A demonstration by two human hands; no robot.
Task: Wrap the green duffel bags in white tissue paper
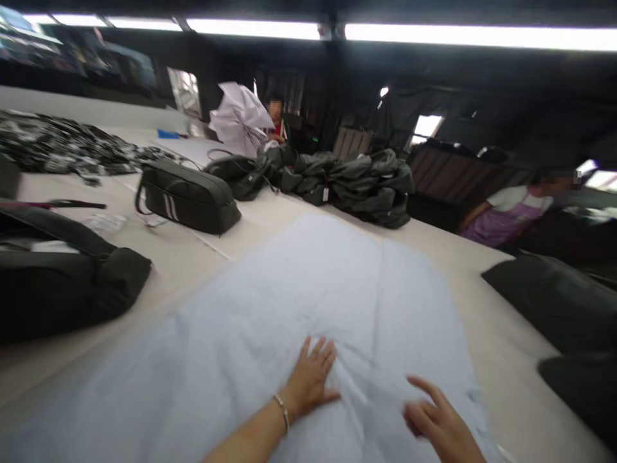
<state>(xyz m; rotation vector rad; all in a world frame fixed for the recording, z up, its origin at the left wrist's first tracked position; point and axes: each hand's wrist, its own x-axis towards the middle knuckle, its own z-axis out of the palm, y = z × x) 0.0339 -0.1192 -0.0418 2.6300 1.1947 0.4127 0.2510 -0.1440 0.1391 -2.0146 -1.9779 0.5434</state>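
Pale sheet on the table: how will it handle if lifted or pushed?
The sheet is probably floppy: creases run beside the left hand. Likely light for its size, since it looks thin. Pushing may bunch it, given its wrinkled surface.

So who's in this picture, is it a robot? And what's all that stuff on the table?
No robot here: those are a person's own two bare hands. The one picture comes from a camera worn on that person's head, looking forward and down. The left hand, with a bracelet on its wrist, lies spread on a big pale blue sheet. The right hand is a bit blurry, with its forefinger stretched out. I can't see anything held in either. The sheet covers part of a table. Farther along are a dark duffel bag with white stripes and a heap of dark bags.
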